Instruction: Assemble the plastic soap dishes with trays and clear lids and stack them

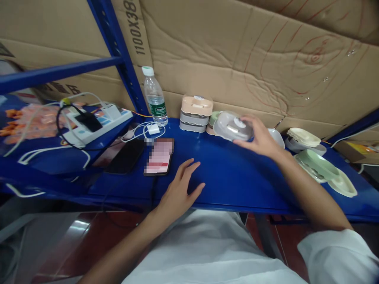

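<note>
My right hand grips a grey oval plastic case with a clear lid and a white sticker, held tilted at the back of the blue table. Behind it, partly hidden, stand a green case and a pinkish one. To their left is a stack of similar cases, a peach one on top of grey ones. My left hand hovers over the table's front part with fingers apart, holding nothing, just right of a phone with a lit screen.
Open green and cream cases lie at the right. A water bottle stands before the cardboard wall. At the left are a dark phone, a power strip with cables, bagged orange parts and a blue shelf post.
</note>
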Demonstrator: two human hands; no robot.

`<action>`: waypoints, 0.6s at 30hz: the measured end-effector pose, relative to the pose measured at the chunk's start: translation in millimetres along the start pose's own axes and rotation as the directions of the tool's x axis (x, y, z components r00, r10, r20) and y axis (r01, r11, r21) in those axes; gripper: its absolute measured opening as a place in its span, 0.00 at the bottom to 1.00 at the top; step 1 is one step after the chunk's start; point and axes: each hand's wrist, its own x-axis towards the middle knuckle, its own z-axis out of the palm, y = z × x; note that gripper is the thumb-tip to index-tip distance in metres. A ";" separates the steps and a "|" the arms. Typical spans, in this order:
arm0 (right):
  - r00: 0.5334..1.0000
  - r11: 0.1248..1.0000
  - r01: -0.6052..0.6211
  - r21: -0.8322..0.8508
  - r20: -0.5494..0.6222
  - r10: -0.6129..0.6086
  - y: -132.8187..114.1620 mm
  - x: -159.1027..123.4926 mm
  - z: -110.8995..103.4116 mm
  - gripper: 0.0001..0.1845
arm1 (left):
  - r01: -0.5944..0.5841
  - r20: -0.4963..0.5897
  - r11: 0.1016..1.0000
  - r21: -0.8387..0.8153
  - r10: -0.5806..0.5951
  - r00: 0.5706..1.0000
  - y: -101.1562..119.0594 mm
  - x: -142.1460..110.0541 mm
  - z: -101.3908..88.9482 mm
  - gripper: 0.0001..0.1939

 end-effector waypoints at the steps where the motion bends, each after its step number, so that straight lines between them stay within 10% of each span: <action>1: 1.000 0.999 -0.024 -0.030 -0.020 0.023 12.8 15.0 -3.5 0.45 | 0.005 0.005 1.000 0.014 -0.005 1.000 1.0 0.0 -0.9 0.29; 8: 0.982 0.983 -0.179 -0.041 0.059 0.181 68.2 79.2 6.4 0.45 | -0.032 0.008 0.996 0.077 0.031 0.999 3.5 0.7 -2.7 0.21; 18: 0.983 0.981 -0.146 -0.128 0.092 0.158 60.2 68.2 4.5 0.46 | -0.070 0.010 0.994 0.079 0.069 0.998 -2.1 -0.2 1.9 0.16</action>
